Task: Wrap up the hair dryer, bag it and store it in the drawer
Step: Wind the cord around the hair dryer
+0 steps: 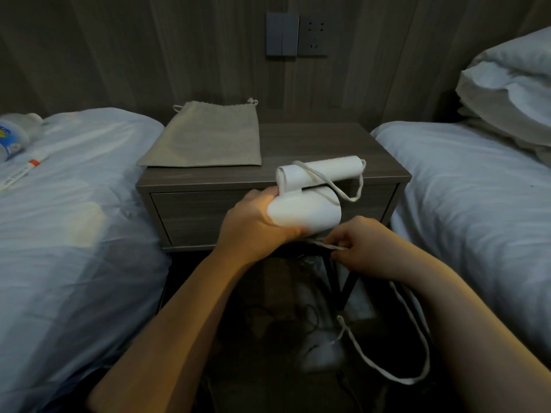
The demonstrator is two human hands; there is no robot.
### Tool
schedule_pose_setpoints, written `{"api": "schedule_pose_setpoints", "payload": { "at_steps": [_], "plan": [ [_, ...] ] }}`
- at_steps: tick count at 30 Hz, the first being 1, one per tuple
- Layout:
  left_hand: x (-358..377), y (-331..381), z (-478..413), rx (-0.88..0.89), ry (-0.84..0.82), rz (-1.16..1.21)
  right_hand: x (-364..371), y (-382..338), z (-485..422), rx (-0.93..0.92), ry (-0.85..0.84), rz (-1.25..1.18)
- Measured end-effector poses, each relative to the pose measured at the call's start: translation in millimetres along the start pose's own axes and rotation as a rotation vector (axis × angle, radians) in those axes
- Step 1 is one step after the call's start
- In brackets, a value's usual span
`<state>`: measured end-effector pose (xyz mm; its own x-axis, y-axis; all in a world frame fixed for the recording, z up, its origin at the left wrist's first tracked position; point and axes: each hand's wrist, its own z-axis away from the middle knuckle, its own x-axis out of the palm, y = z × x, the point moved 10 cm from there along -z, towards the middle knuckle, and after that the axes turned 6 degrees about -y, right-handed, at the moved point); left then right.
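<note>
2 bare hands work a white folding hair dryer (310,201) in front of a dark wood nightstand (384,171) set between 2 beds. Left hand (256,226) grips the dryer's barrel end, fingers curled tight around it, with the folded handle lying across the top toward the tabletop edge. Right hand (362,244) sits just beside and below the dryer, its fingers (343,238) pinched together on the white power cord (417,338). 1 loop of cord drapes over the handle and hangs beside it; the rest trails down past the right forearm in a long loop toward the dim floor, where its end is hard to make out. Flat and slack on the tabletop's left rear lies a beige drawstring bag (205,138), its mouth toward the wall; its inside cannot be seen. Beneath the tabletop, the nightstand's drawer (190,216) is shut, partly hidden by the left hand. On the left bed (74,222), a bottle (15,135) is cut off by the frame edge. Pillows (512,90) are stacked on the right bed.
</note>
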<state>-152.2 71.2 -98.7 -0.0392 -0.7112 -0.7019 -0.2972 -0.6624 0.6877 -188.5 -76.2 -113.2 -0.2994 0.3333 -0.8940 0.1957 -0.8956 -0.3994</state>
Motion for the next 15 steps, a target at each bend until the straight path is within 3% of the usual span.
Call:
{"api": "schedule_pose_setpoints", "payload": {
  "at_steps": [5,9,15],
  "plan": [
    [7.4,23.7,5.0,0.123,0.035,-0.324,10.9,9.5,-2.1,0.082,-0.073,0.056],
    [2.9,31.5,9.4,0.172,0.118,-0.424,21.4,22.3,1.9,0.172,-0.197,-0.018],
    [10.8,13.1,3.6,0.117,0.035,-0.547,-3.6,0.4,8.2,0.05,-0.069,0.11]
  ]
}}
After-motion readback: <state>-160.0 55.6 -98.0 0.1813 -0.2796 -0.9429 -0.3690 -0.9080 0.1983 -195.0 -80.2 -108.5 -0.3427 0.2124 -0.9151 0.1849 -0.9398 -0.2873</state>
